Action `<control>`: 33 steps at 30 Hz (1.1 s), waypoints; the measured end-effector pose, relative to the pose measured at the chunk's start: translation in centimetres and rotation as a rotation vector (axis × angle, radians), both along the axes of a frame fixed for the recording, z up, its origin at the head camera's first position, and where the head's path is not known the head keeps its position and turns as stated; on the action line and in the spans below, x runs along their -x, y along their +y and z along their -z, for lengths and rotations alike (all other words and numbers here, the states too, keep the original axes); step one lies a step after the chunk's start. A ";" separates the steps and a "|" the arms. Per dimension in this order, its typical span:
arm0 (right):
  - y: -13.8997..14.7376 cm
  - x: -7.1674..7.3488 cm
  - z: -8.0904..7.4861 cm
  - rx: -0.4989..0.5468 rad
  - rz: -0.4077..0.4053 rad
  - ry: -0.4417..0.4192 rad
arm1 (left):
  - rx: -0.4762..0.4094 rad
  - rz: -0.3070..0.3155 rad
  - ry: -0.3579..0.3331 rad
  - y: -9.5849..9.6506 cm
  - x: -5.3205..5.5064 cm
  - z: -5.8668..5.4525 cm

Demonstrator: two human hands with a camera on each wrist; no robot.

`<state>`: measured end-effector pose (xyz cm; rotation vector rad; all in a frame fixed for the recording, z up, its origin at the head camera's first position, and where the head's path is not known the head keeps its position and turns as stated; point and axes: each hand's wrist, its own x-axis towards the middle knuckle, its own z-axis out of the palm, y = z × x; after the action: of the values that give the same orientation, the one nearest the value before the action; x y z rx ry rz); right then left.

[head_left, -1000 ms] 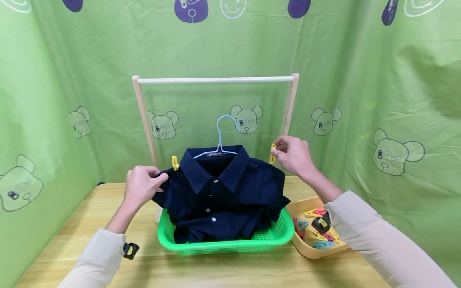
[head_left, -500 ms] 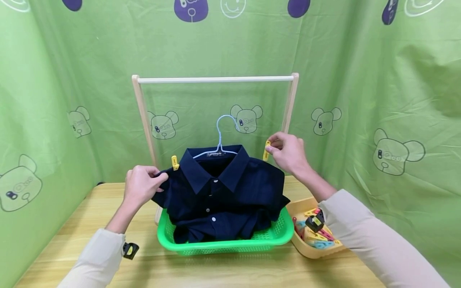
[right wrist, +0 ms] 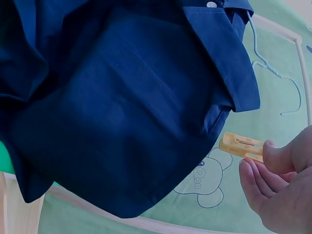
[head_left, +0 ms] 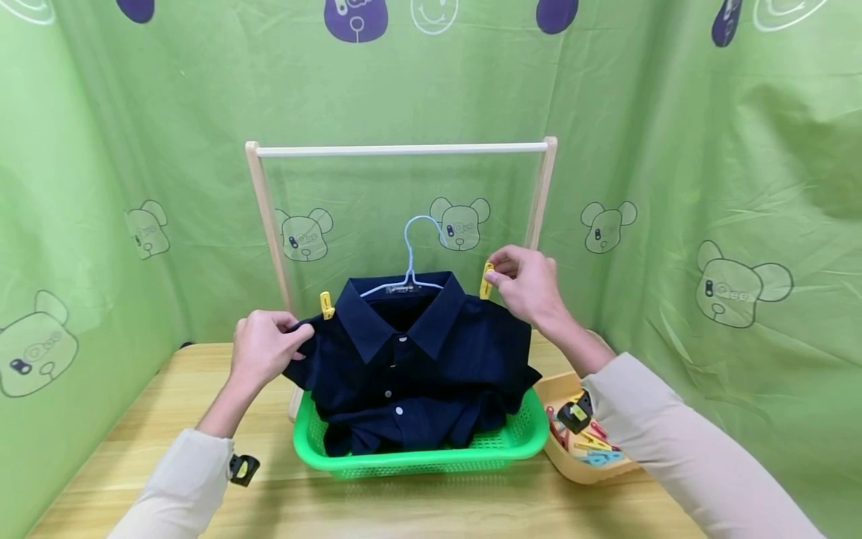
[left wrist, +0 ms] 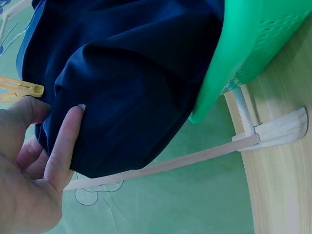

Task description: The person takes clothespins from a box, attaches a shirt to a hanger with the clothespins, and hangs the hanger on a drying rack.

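A dark navy button-up shirt (head_left: 431, 359) sits on a light blue wire hanger (head_left: 410, 258), its lower part bunched in a green basket (head_left: 424, 458). My left hand (head_left: 265, 348) pinches the shirt's sleeve on the left, thumb in front of the cloth. Close beside those fingers, a yellow clothespin (head_left: 326, 305) is clipped on that shoulder. Between thumb and fingers, my right hand (head_left: 528, 284) holds another yellow clothespin (right wrist: 241, 146). In the right wrist view its tip is right at the shirt's shoulder edge, near the collar.
Behind the basket stands a wooden rack with a white rail (head_left: 404, 150). An orange tray (head_left: 572, 471) with several colored clothespins (head_left: 595, 449) is at the right, partly under my right forearm. All this stands on a wooden table (head_left: 202, 404) before a green curtain (head_left: 377, 97).
My right hand has moved left with its clothespin, from out beside the right shoulder to just above it, nearer the collar. My left hand has stayed on the sleeve.
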<state>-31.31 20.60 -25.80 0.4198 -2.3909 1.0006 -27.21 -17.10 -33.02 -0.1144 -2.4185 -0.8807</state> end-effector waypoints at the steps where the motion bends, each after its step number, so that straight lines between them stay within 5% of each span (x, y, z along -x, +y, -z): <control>1: -0.1 0.0 0.0 0.004 -0.001 -0.002 | -0.001 0.000 0.000 0.0 0.0 0.0; 33: -1.3 0.8 0.6 0.131 -0.015 -0.050 | -0.009 -0.021 0.023 0.1 0.0 0.2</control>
<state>-32.15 19.27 -26.41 0.3697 -2.3527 1.1794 -27.23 -17.05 -33.20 -0.0949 -2.3902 -0.8767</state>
